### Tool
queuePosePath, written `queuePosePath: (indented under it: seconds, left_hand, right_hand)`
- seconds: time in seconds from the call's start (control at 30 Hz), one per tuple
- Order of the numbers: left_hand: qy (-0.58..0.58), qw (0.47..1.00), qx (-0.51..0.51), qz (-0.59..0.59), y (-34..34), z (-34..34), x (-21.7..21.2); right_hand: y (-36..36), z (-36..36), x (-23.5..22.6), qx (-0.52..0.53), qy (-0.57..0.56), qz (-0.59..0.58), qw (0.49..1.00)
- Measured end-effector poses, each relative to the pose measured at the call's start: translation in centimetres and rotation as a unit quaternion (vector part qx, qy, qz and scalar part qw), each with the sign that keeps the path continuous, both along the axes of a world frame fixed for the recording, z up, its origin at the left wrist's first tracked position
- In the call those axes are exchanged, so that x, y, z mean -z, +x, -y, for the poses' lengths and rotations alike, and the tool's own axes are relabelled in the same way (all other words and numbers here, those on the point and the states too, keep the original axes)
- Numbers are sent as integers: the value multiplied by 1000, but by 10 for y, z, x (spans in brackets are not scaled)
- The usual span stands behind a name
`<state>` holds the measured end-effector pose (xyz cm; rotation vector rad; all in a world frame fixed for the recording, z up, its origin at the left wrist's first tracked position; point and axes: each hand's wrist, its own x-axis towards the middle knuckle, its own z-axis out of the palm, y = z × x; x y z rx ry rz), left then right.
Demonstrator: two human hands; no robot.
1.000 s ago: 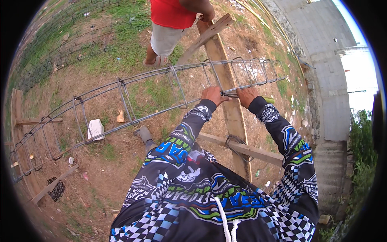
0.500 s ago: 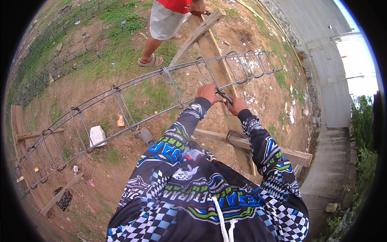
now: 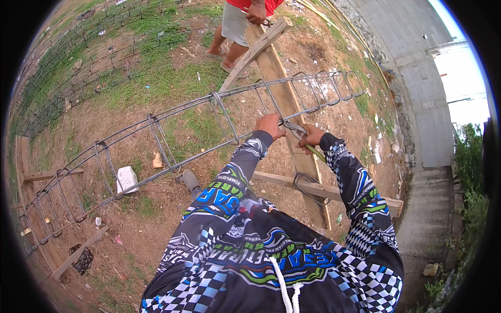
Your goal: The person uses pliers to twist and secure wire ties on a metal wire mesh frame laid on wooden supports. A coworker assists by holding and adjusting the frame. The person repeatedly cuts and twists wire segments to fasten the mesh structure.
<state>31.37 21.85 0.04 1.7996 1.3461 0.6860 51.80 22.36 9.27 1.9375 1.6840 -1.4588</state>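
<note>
A long rebar cage (image 3: 183,167) of steel bars and rectangular stirrups runs from the lower left to the upper right in front of me. My left hand (image 3: 269,127) is closed round its near bar, beside a stirrup corner. Just to the right, my right hand (image 3: 311,135) grips a pair of pincers (image 3: 295,129) with a yellow-green handle showing below the fingers. The pincers' jaws are at the bar, next to my left fingertips; any wire between them is too small to make out.
Under the cage runs a wooden plank (image 3: 279,86), with a slanted timber (image 3: 255,55) and a cross beam (image 3: 360,195). Dark wire (image 3: 308,185) hangs on the beam. Opposite stands a co-worker in grey shorts (image 3: 236,23). A white block (image 3: 126,180) lies on the ground; more cages lie far left.
My right hand has drawn slightly to the right and turned, so the pincers' head and handle now show. The co-worker has stepped to the right. My left hand stays at the bar.
</note>
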Motion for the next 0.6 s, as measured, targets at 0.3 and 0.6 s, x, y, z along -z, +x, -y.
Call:
queuePosePath:
  seconds: [0.3,0.6]
  left_hand:
    - [18,1000,-12,14,2,-2,4]
    - [21,999,-15,22,-4,1,-2]
  right_hand:
    - [12,9,-2,-15,21,-47,999]
    - [3,30,-6,-43,163,63,984]
